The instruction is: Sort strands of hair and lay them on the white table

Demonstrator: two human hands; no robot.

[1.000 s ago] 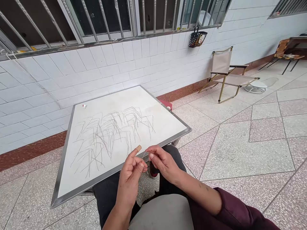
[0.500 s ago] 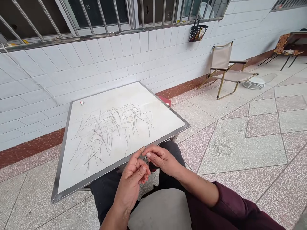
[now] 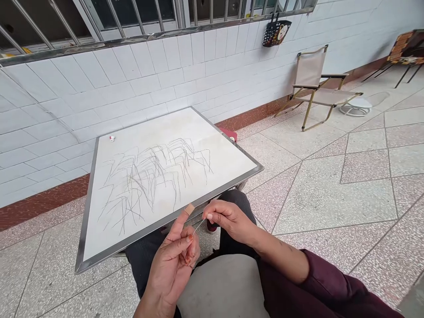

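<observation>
A thin pale strand (image 3: 198,226), wire or thread, stretches between my two hands above my lap. My left hand (image 3: 175,260) pinches its lower end between thumb and curled fingers, while the index finger, wrapped at the tip with a tan bandage (image 3: 189,209), points up. The upper end sits in the thumb-and-index pinch of my right hand (image 3: 228,221). Just beyond, a white table (image 3: 228,163) with a grey metal rim carries many thin dark bent strands (image 3: 155,165), spread in overlapping rows.
A small red-and-white object (image 3: 112,138) lies at the table's far left corner. A tiled wall (image 3: 149,79) with a barred window stands behind. Rightward are a folding chair (image 3: 311,84), a white round stool (image 3: 356,108) and a hanging polka-dot basket (image 3: 276,33).
My hands have moved apart, the left down and to the left, so more of the strand shows between them. My left index finger has straightened away from the right hand.
</observation>
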